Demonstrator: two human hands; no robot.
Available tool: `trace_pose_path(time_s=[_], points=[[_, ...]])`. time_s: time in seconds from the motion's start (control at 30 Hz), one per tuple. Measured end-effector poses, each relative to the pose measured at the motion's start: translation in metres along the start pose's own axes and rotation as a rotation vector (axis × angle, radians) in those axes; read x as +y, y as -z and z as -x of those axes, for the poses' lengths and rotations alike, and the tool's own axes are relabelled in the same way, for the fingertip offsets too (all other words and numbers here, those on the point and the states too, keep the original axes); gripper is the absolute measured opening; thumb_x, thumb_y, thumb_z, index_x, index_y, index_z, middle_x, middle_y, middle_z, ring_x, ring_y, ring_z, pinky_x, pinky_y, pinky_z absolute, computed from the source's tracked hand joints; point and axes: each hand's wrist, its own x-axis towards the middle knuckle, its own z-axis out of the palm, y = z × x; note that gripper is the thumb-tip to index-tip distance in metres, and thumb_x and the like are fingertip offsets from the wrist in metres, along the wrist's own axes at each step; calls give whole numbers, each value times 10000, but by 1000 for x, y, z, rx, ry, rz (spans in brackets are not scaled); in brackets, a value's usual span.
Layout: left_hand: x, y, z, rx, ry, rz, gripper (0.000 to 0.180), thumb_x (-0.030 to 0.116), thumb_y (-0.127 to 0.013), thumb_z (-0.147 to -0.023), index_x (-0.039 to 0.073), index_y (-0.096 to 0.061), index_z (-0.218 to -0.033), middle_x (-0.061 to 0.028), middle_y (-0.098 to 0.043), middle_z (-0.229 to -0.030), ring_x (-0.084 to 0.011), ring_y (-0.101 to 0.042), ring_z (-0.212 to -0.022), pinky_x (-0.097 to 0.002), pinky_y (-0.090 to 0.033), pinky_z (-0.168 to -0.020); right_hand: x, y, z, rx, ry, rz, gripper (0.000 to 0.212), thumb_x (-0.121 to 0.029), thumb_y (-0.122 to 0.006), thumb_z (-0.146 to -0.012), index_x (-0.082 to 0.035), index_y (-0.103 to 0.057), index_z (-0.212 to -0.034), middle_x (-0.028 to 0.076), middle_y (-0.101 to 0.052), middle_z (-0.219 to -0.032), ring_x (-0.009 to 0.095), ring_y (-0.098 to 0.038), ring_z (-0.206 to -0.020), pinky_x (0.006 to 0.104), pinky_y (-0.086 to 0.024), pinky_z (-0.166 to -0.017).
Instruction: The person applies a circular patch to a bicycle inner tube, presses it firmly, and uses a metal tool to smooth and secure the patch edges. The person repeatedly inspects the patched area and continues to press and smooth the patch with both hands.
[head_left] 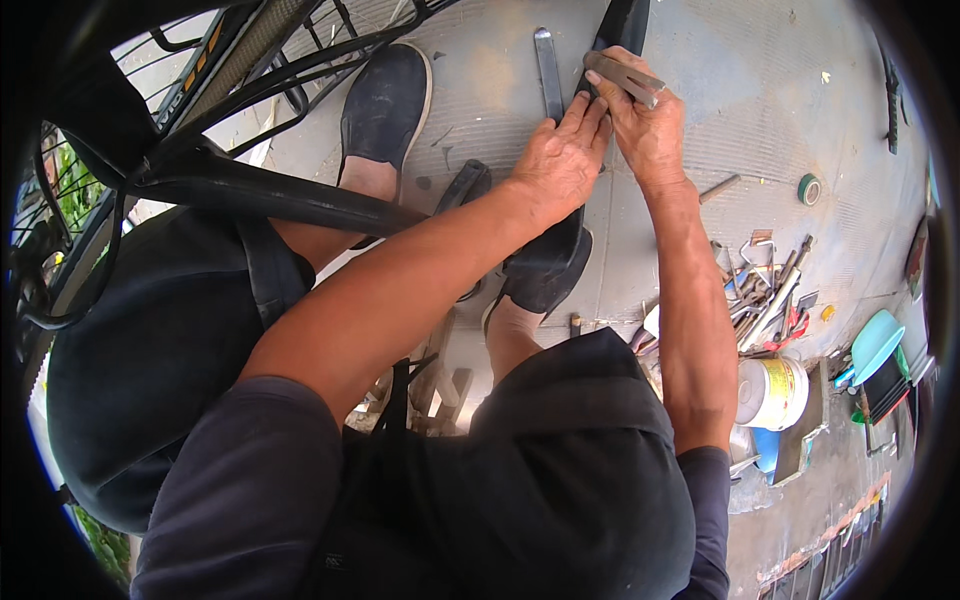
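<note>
My left hand (pixel 562 165) lies along a black rubber inner tube (pixel 622 25), its fingers closed on it. The tube runs from the top edge down beneath my hands towards my right shoe (pixel 548 272). Just beside it, my right hand (pixel 645 130) is closed round a flat, brownish metal tool (pixel 628 78) with a notched end. The thumb presses on the tool, which lies over or against the tube; its exact contact is hidden by my fingers. A silver flat metal bar (pixel 548 72) rests on the floor left of my hands.
Part of a bicycle (pixel 270 195) with dark tubing fills the upper left. My left shoe (pixel 385 110) stands next to it. On the right lie a green tape roll (pixel 809 190), a pile of hand tools (pixel 775 300), a white bucket (pixel 772 393) and a turquoise basin (pixel 878 345).
</note>
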Motion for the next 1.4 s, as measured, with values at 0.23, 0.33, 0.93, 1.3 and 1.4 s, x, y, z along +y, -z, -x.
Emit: trace_pose_path(time_s=[0.23, 0.33, 0.93, 1.3, 1.4], points=[[-2, 2, -3, 51, -33, 14, 504, 74, -525, -836, -37, -502, -1327, -184, -446, -1456, -318, -401, -1374, -406, -479, -928, 9, 12, -4, 115, -59, -55, 199, -173, -701, -884, -35, -705, -1027, 109, -712, -900, 217, -663, -806, 291, -516, -762], [-3, -1, -2, 57, -16, 6, 502, 66, -520, -836, -38, -501, -1326, -179, -443, -1460, -318, -399, -1377, -413, -480, -945, -10, 18, 5, 217, -69, -140, 183, -166, -699, -890, -23, -703, -1004, 93, -713, -902, 155, -667, -815, 272, -509, -767], [-5, 5, -11, 51, -16, 8, 500, 57, -516, -840, -35, -500, -1331, -177, -457, -1434, -326, -417, -1355, -419, -493, -937, 22, -5, -3, 179, -82, 96, 215, -223, -693, -882, -39, -702, -994, 139, -710, -906, 345, -662, -790, 339, -524, -727], [0, 2, -6, 60, -16, 64, 492, 47, -519, -832, -37, -512, -1317, -176, -468, -1428, -338, -422, -1350, -440, -475, -953, 10, 1, 11, 187, -88, -8, 249, -244, -697, -881, -32, -694, -1012, 151, -707, -882, 299, -676, -778, 343, -522, -721], [-5, 10, -8, 22, -8, 73, 491, 36, -532, -825, -36, -518, -1311, -174, -469, -1430, -338, -426, -1348, -446, -465, -966, 20, 3, 17, 128, -400, 105, 291, -281, -694, -887, 2, -694, -955, 176, -708, -881, 297, -680, -755, 350, -517, -714]])
